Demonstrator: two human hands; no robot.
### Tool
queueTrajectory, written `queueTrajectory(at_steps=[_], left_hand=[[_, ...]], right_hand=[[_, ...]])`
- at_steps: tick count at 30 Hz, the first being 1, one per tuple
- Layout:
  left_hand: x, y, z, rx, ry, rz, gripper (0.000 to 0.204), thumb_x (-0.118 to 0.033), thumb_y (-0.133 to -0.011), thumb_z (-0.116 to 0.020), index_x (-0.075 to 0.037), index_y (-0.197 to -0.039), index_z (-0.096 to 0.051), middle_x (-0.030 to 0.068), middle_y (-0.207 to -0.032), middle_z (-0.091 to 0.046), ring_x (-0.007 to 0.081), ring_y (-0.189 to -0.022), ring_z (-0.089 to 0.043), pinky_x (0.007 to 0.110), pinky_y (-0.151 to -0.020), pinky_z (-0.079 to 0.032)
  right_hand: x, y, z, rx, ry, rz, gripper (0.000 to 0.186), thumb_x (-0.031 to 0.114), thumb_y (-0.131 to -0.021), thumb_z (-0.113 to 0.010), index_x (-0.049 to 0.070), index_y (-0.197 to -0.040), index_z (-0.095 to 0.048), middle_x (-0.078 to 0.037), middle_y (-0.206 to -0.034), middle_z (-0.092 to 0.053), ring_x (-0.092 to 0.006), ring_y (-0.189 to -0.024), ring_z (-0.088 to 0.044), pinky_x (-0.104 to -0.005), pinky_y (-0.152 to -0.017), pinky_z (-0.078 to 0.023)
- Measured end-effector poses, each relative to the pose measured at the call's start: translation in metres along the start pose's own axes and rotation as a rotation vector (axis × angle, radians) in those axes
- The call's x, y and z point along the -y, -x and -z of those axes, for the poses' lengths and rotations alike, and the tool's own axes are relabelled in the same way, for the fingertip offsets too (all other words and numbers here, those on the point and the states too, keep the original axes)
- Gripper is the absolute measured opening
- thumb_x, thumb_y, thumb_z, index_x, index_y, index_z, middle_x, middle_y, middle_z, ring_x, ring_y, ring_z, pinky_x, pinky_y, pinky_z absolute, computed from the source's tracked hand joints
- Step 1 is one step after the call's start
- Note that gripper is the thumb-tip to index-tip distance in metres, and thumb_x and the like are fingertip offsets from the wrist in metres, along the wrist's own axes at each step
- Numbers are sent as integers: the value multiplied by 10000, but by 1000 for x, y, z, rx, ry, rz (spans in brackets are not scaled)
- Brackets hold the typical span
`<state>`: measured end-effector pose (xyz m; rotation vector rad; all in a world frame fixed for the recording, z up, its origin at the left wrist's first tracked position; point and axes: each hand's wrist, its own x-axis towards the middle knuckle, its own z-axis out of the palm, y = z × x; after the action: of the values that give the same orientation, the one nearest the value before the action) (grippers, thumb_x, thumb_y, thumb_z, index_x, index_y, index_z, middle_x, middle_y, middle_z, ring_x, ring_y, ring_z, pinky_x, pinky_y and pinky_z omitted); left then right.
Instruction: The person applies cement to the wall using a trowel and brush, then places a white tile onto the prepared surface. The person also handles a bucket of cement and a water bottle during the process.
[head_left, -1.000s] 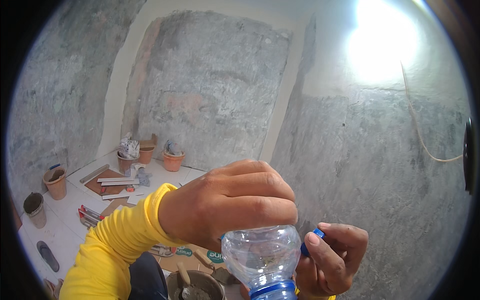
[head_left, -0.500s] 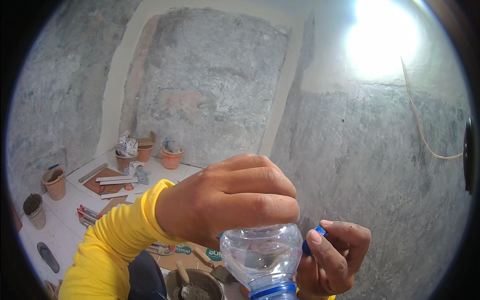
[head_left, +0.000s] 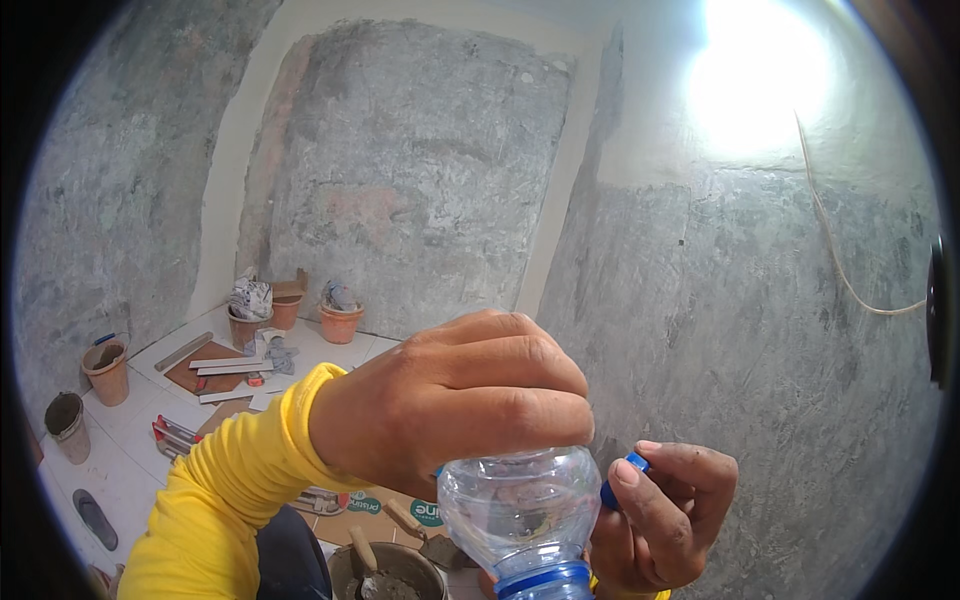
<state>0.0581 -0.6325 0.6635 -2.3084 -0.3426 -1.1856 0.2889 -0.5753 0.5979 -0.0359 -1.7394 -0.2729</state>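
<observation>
My left hand (head_left: 455, 385), in a yellow sleeve, is wrapped round a clear plastic bottle (head_left: 515, 500). The bottle is tipped, its neck with a blue ring (head_left: 545, 578) pointing down toward the lower edge of the view. Its upper part is hidden behind my fingers, and the mouth is cut off by the picture's edge. Just right of the bottle, my right hand (head_left: 672, 510) pinches a blue bottle cap (head_left: 612, 490) between thumb and forefinger, apart from the neck.
Below stands a bucket of mortar (head_left: 405, 570) holding a wooden-handled trowel (head_left: 362, 550). Another trowel (head_left: 405, 518) lies on cardboard beside it. Buckets (head_left: 108, 375), flowerpot-shaped pails (head_left: 341, 324), pale strips (head_left: 235, 366) and a sandal (head_left: 95, 518) stand or lie on the tiled floor. Grey plastered walls (head_left: 760, 380) surround the space.
Both hands keep their grips on the bottle and the cap. The whole view has shifted very slightly; nothing else has visibly changed.
</observation>
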Motion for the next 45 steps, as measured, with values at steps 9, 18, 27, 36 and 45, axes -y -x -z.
queueTrajectory(at_steps=[9, 18, 27, 36, 45], left_hand=[[-1, 0, 1, 10, -15, -2, 603, -180, -684, -960, -134, -1198, -647, 91, -1097, -682, 293, -1028, -678, 402, -865, -553], [-4, 0, -1, -18, -35, 30, 499, -169, -729, -905, -152, -1161, -656, 91, -1070, -700, 268, -1036, -695, 404, -907, -578], [-2, 4, -1, -7, -62, 53, 510, -171, -726, -907, -152, -1166, -650, 95, -1083, -703, 266, -1039, -697, 420, -919, -579], [3, 19, -10, -22, 44, 123, 593, -185, -697, -947, -111, -1198, -638, 122, -1097, -670, 307, -1008, -675, 411, -849, -550], [10, 77, -33, 10, 221, 558, 679, -129, -670, -917, -38, -1251, -577, 157, -1104, -661, 332, -1057, -669, 411, -893, -547]], right_hand=[[-2, 1, -2, -22, 16, 18, 429, 250, -789, -908, 193, -1187, -757, -104, -1110, -588, -104, -809, -641, -210, -543, -549], [-4, -9, -7, -162, -22, 154, 251, 187, -894, -839, 69, -1114, -807, -126, -1101, -659, -181, -876, -631, -268, -691, -535], [-10, -9, -12, -167, -27, 164, 251, 161, -870, -850, 67, -1100, -816, -124, -1094, -668, -202, -886, -646, -271, -707, -546], [-16, -4, -16, -132, -104, 117, 268, 161, -856, -861, 57, -1100, -814, -123, -1079, -663, -208, -874, -648, -279, -703, -545], [-61, 26, -38, 98, -201, -122, 559, 363, -749, -921, 101, -1211, -747, -94, -1061, -626, -103, -824, -614, -203, -584, -493]])
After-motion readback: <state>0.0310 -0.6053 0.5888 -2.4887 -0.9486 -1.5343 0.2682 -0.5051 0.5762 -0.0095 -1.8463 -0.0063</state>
